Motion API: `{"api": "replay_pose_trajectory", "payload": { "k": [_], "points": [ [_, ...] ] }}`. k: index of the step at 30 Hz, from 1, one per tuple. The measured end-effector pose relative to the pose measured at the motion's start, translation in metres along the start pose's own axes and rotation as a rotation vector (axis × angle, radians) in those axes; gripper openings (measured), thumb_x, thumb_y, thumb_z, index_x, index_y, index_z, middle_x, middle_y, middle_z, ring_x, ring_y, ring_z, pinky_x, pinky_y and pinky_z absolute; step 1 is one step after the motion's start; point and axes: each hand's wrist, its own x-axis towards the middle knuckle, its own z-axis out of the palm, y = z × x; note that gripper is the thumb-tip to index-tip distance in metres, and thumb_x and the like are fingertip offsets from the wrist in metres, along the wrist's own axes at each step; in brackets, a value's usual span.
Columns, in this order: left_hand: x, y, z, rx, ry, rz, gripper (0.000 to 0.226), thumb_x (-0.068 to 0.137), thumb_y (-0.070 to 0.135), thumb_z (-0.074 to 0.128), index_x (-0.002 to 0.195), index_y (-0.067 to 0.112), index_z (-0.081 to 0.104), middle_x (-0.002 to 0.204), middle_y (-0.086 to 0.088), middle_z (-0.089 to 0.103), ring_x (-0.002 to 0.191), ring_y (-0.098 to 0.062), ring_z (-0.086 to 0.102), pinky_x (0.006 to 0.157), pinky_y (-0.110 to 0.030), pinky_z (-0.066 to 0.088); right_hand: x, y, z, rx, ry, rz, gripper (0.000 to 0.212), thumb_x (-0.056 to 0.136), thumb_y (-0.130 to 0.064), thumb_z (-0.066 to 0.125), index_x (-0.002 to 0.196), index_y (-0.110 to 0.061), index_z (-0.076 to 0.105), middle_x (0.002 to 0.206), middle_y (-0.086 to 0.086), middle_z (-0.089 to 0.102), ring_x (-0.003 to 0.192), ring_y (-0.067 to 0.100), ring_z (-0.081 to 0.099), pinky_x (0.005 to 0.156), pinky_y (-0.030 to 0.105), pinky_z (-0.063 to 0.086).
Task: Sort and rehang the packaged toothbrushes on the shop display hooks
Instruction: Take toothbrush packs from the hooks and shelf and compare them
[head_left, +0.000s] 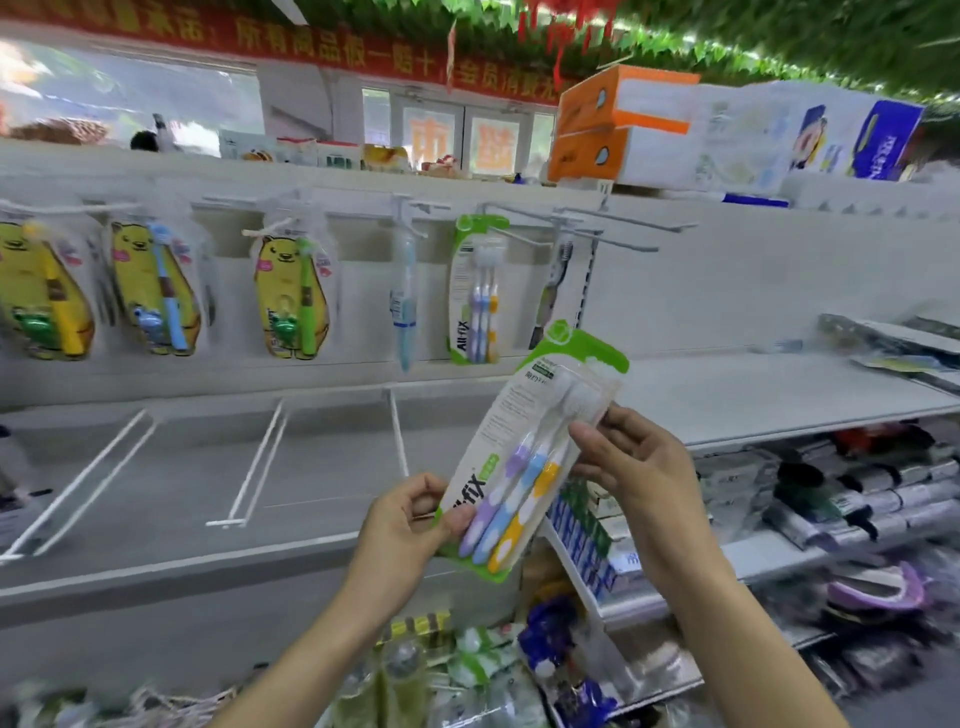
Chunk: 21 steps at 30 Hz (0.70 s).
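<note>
Cardboard-backed blister pack (524, 457) of three toothbrushes, green-edged, sits between both hands in the head view, below and to the right of the matching pack (475, 291) that hangs on the display hooks. The left hand (410, 525) pinches its lower edge, thumb on the printed front and fingers curled behind. The right hand (631, 467) holds the upper right side, fingertips (584, 434) clamped against the clear plastic near the brush necks.

It looks light and fairly stiff: a flat card with a thin moulded bubble that would likely dent or crackle if squeezed hard. The plastic front is probably slick, so the card margins are the better places to hold, leaving the hang slot at the top free.

The long axis runs diagonally, handles down toward the left hand, bristle heads and green header up and to the right, tilted away from the hanging pack. The printed face is turned toward the person. For hanging it would need turning upright, with the header lifted to a hook.
</note>
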Motion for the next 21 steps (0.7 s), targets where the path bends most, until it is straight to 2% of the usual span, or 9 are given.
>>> {"api": "replay_pose_trajectory", "payload": {
  "k": [4, 7, 10, 15, 21],
  "points": [
    [0.010, 0.003, 0.049, 0.081, 0.050, 0.049, 0.014, 0.082, 0.004, 0.077, 0.092, 0.011, 0.070, 0.092, -0.004, 0.078, 0.082, -0.013, 0.072, 0.074, -0.025, 0.056, 0.028, -0.012, -0.032, -0.053, -0.090, -0.027, 0.019, 0.088, -0.016, 0.071, 0.106, -0.009, 0.072, 0.100, 0.007, 0.078, 0.094, 0.022, 0.073, 0.081, 0.032, 0.059],
    [0.019, 0.008, 0.071, 0.130, 0.097, 0.091, 0.018, 0.083, 0.005, 0.076, 0.096, 0.018, 0.074, 0.092, 0.001, 0.078, 0.083, -0.012, 0.071, 0.077, -0.026, 0.055, 0.050, -0.024, -0.043, -0.062, -0.153, -0.076, 0.012, 0.090, -0.012, 0.070, 0.102, -0.010, 0.072, 0.095, 0.004, 0.078, 0.086, 0.014, 0.072, 0.072, 0.023, 0.056],
    [0.029, 0.015, 0.082, 0.148, 0.163, 0.102, 0.019, 0.084, 0.007, 0.076, 0.098, 0.020, 0.075, 0.093, 0.000, 0.078, 0.086, -0.016, 0.072, 0.080, -0.036, 0.058, 0.072, -0.032, -0.043, -0.055, -0.202, -0.108, 0.011, 0.090, -0.011, 0.070, 0.101, -0.009, 0.072, 0.094, 0.004, 0.077, 0.084, 0.012, 0.071, 0.068, 0.021, 0.053],
    [0.041, 0.029, 0.075, 0.180, 0.220, 0.118, 0.020, 0.085, 0.010, 0.076, 0.094, 0.029, 0.075, 0.094, -0.001, 0.078, 0.089, -0.023, 0.073, 0.079, -0.045, 0.059, 0.101, -0.037, -0.029, -0.092, -0.252, -0.131, 0.016, 0.091, -0.016, 0.071, 0.104, -0.007, 0.072, 0.100, 0.011, 0.076, 0.088, 0.017, 0.070, 0.074, 0.034, 0.053],
    [0.057, 0.039, 0.059, 0.200, 0.281, 0.131, 0.013, 0.085, 0.019, 0.077, 0.095, 0.027, 0.075, 0.093, 0.002, 0.077, 0.090, -0.023, 0.072, 0.074, -0.044, 0.061, 0.124, -0.031, -0.006, -0.059, -0.258, -0.159, 0.012, 0.091, -0.017, 0.072, 0.101, -0.011, 0.073, 0.095, 0.009, 0.076, 0.091, 0.023, 0.073, 0.078, 0.039, 0.060]
  ]
}}
